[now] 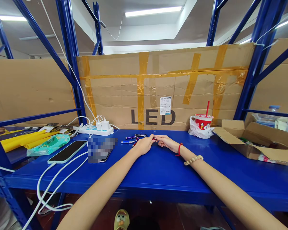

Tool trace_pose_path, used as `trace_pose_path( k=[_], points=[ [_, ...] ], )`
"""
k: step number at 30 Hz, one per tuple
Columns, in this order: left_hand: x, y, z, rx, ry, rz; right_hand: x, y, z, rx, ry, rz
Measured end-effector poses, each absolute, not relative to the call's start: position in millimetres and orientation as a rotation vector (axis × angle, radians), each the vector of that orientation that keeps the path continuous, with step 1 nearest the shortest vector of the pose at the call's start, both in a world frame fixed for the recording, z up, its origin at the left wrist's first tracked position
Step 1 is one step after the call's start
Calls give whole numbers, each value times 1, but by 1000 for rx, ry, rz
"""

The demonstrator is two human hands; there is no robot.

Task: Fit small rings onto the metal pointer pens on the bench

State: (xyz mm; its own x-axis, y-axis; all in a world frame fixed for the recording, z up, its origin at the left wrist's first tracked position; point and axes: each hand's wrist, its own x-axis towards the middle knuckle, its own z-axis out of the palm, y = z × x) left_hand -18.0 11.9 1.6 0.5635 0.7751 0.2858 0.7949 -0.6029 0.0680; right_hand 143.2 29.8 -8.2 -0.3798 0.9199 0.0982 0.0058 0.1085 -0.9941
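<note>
My left hand (144, 145) and my right hand (167, 142) meet fingertip to fingertip over the middle of the blue shelf (168, 172). Between their closed fingers shows a bit of a small red shiny stick (154, 138); most of it is hidden, so its exact kind is unclear. Just left of my left hand lie several short, metallic, pen-like sticks: a blue one (127, 142), a purple one (131, 138) and a dark one (140, 135). A red string and a beige twisted band circle my right wrist and forearm.
To the left are a phone (67, 152) with white cables, a blurred-out item (102, 150), a power strip (96, 129), a green packet (49, 144) and yellow packages (24, 140). To the right stand a red cup (203, 122) with a straw and an open cardboard box (261, 143). Cardboard (115, 95) backs the shelf.
</note>
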Motion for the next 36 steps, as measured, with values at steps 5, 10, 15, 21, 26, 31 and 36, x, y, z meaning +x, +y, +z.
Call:
trace_pose_path(
  k=[5,10,15,21,26,31,36],
  points=[
    [-18,11,3,-2714,-1377,-436,143,28,-7,-942,-1562,1381],
    [-18,11,3,-2703,-1387,-441,143,28,-7,-948,-1563,1377],
    [-18,12,1,-2695,-1361,-477,142,27,-6,-959,-1569,1374],
    [-18,11,2,-2713,-1357,-470,142,26,-6,-955,-1578,1363],
    [-18,11,2,-2714,-1363,-468,142,26,-6,-958,-1579,1370],
    [-18,11,3,-2718,-1359,-469,142,27,-6,-958,-1580,1365],
    [-18,11,3,-2715,-1370,-458,142,27,-6,-955,-1582,1360]
  ],
)
